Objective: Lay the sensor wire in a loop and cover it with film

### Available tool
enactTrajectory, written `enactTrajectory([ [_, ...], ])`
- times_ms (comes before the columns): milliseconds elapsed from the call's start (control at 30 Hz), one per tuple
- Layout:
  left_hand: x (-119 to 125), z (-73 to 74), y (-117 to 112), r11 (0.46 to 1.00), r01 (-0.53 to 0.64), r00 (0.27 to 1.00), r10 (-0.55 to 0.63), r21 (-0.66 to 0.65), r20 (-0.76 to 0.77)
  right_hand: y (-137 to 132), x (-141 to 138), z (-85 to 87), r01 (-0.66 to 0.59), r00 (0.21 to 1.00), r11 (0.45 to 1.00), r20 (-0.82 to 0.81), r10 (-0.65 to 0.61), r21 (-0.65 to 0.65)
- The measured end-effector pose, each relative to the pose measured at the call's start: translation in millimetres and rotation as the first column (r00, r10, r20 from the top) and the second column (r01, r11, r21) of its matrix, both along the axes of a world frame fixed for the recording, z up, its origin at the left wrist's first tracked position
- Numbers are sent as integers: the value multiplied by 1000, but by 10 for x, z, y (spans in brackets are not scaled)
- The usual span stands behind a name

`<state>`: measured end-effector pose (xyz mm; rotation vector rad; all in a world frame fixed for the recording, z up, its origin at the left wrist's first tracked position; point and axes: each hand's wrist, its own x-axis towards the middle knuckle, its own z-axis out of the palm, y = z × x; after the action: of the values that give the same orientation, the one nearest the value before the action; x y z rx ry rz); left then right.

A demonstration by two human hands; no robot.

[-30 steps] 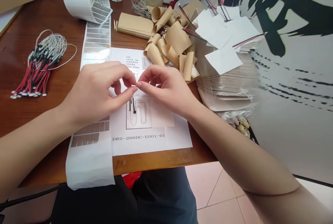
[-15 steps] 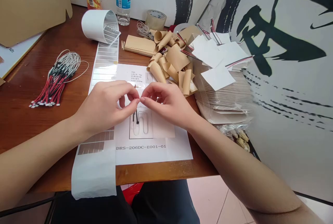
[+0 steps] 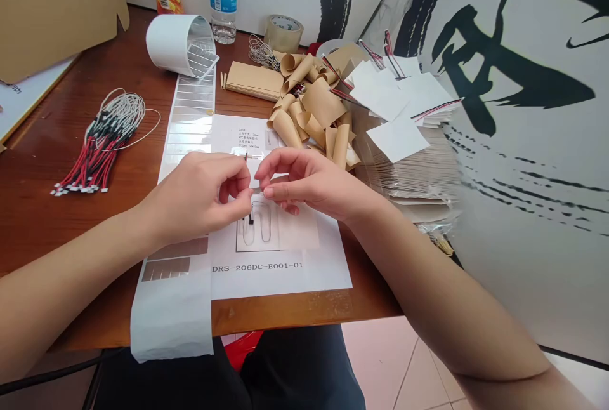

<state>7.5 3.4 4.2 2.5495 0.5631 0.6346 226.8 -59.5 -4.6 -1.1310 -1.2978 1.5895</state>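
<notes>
My left hand [image 3: 195, 197] and right hand [image 3: 309, 185] curled together over the printed drawing sheet [image 3: 323, 270], fingertips almost meeting; cannot tell whether they held anything.

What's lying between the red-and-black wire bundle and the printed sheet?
In the head view, a white backing strip of silvery labels runs along the left edge of the printed sheet, between it and the wire bundle.

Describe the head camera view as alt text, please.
A left hand and right hand meet fingertips over a printed sheet marked DRS-206DC-E001-01 on a wooden table, beside curled kraft paper pieces and a bundle of red-and-black wires.
</notes>
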Motion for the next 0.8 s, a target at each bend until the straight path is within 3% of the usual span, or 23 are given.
enactTrajectory([
  [133, -10, -5, 3, 986, -32, 999, 25, 162, 46, -28, -20, 70, 119, 993, 991, 25, -118, -66],
  [300, -8, -12, -53, 944, -31, 997, 4, 328, 81, -108, -107, 156, 114, 975, 986, 203, -88, -118],
  [633, -3, -5, -51, 850, -5, 998, -25, 526, 50, -111, -80, 177, 104, 982, 987, 170, -83, -119],
  [800, -39, -27, -39, 830, 21, 999, -41, 558, 25, -125, -114, 186, 70, 992, 991, 117, -57, -115],
])
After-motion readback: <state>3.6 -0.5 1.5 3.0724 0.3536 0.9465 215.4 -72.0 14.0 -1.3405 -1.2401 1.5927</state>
